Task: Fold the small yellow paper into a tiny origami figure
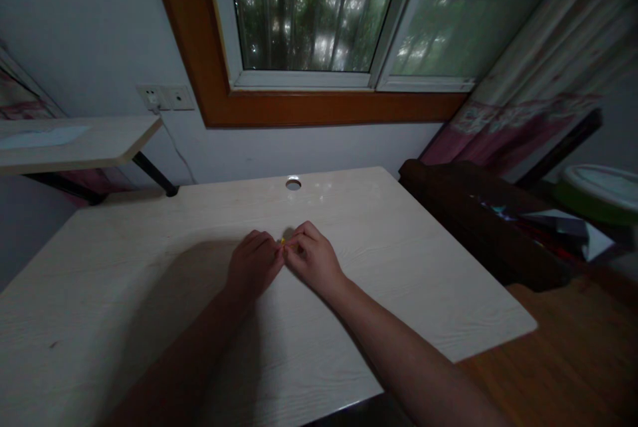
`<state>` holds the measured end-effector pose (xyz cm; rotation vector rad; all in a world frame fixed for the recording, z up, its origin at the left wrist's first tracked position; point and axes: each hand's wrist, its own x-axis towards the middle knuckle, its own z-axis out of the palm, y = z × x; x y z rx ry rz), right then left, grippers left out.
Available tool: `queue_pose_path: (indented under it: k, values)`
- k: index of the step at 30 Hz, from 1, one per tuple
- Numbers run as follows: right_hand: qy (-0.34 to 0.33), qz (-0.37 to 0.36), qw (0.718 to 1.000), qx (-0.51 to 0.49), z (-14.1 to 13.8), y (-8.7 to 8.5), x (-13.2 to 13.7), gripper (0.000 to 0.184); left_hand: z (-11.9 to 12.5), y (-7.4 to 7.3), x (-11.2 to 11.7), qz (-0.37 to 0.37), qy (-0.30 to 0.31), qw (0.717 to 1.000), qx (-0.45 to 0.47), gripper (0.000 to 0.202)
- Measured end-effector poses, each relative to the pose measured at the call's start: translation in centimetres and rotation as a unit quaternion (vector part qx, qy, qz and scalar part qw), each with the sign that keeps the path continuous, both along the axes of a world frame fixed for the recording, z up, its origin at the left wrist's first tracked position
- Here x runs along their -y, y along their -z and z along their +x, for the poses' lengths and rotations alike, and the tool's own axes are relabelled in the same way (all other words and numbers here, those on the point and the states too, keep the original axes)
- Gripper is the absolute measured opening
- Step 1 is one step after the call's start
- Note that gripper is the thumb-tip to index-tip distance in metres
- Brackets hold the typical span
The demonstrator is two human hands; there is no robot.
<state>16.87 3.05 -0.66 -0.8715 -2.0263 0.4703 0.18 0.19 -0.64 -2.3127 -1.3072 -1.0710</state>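
Note:
Over the middle of the pale wood-grain table [413,274], my two hands meet fingertip to fingertip. A tiny yellow object [282,241] shows between them, too small to name. My left hand [253,264] is closed, with its thumb and fingers drawn together at the yellow piece. From the other side my right hand [314,254] pinches at the same spot, its thumb and index finger pressed together. Most of the yellow piece is hidden by the fingertips.
A raised shelf [100,141] on black legs stands at the table's back left. Near the back edge is a round cable hole [294,184]. Right of the table sits a dark brown piece of furniture [448,194] with items on it, including a green-and-white round container [598,191].

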Motion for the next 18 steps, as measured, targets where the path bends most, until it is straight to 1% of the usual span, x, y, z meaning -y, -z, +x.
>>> queue_pose_path:
  k: [4, 8, 11, 18]
  values:
    - [0.006, 0.0, 1.0, -0.005, 0.08, 0.09, -0.11, 0.009, -0.2, -0.17, 0.07, -0.021, -0.007, 1.0, 0.006, 0.01]
    - [-0.003, 0.001, 1.0, -0.011, 0.29, 0.1, -0.17, 0.011, -0.44, -0.27, 0.1, -0.028, 0.002, 1.0, -0.007, 0.008]
    - [-0.008, 0.007, 1.0, -0.013, 0.44, 0.0, -0.18, 0.01, -0.54, -0.25, 0.09, -0.036, 0.005, 0.999, 0.002, 0.006]
    - [-0.016, 0.011, 1.0, -0.001, 0.5, -0.16, -0.24, 0.01, -0.63, -0.15, -0.01, -0.032, 0.0, 0.999, 0.009, 0.007]
